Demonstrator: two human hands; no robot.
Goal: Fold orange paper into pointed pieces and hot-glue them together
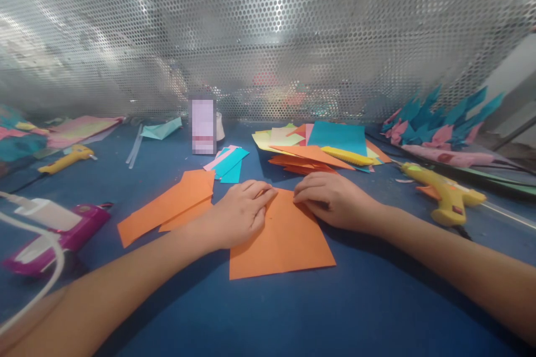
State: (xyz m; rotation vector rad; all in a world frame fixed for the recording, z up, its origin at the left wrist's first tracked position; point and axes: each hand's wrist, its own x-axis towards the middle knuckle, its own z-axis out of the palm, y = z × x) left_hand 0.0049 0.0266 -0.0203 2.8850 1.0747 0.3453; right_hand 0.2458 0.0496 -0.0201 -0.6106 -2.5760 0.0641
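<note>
At six o'clock in view lies the orange sheet (288, 240); the left hand (245, 213) bends over its eleven, the right hand (333, 196) curls at its one. Whether bent fingers (258, 188) pinch, I cannot tell.

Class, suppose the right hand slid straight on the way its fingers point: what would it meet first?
Probably the left hand, whose fingertips lie across the top of the orange paper from the right hand. Depth is unclear in this single view.
</note>
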